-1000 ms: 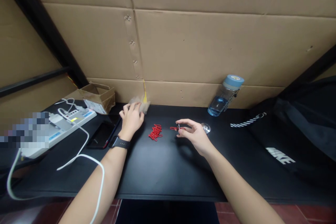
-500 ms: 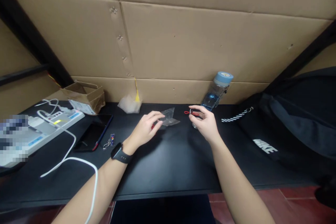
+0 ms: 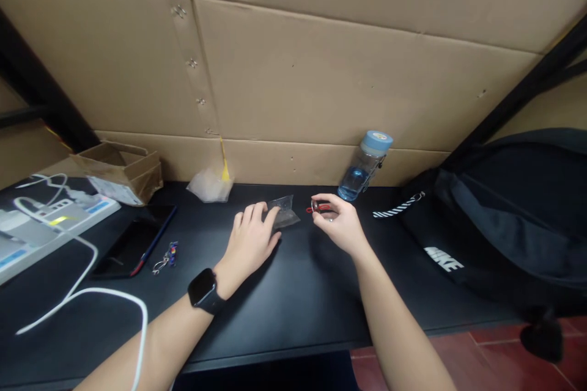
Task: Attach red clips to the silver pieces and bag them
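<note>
My left hand (image 3: 250,235), with a dark watch (image 3: 205,291) on its wrist, is palm down over the table. Its fingers are apart, and the fingertips meet the near left edge of a small clear plastic bag (image 3: 285,212). Whatever lies beneath the palm is hidden. To the right, my right hand (image 3: 340,223) pinches a small dark, shiny piece with a red cord loop (image 3: 309,210) between thumb and fingertips, just above the table. The fingers cover part of that piece, so its kind is unclear.
A blue-capped water bottle (image 3: 364,165) stands behind my right hand. At right are a striped strap (image 3: 397,206) and a black bag (image 3: 499,226). Leftward lie a keychain (image 3: 167,256), a tablet (image 3: 137,241), a power strip (image 3: 87,223), a white cable (image 3: 114,292) and a cardboard box (image 3: 123,171).
My left hand has shifted onto the plastic bag's edge, and the red bit seen by its fingers is now out of sight. My right hand still holds the red-corded piece. The camera view has turned slightly.
</note>
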### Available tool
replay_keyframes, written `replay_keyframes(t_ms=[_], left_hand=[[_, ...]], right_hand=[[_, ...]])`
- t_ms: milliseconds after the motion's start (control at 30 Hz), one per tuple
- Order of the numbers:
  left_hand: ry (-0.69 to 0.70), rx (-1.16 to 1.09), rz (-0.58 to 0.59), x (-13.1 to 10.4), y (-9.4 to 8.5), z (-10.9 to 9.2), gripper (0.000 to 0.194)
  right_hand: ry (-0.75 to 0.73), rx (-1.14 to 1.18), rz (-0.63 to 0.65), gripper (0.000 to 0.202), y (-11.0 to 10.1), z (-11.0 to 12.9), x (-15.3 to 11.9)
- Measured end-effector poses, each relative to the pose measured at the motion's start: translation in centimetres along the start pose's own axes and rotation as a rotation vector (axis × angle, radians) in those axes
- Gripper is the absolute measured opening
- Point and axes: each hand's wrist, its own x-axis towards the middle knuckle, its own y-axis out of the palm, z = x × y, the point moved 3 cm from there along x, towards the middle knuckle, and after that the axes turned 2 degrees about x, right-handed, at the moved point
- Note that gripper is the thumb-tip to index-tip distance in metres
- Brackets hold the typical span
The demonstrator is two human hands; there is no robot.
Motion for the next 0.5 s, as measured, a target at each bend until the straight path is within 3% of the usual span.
replay_keyframes(t_ms=[200, 300, 500], left_hand=[[0.287, -0.151, 0.053, 0.1, 0.4, -1.2, 0.040], [0.275, -0.188, 0.067, 0.2, 1.1, -0.2, 0.039], [0.268, -0.193, 0.211, 0.1, 2.7, 1.4, 0.045]], right_hand=[[-0.023, -0.065, 0.008, 0.031, -0.1, -0.3, 0.1], [-0.033, -0.098, 0.019, 0.029, 0.0, -0.1, 0.0], [-0.045, -0.099, 0.041, 0.028, 0.1, 0.3, -0.1]])
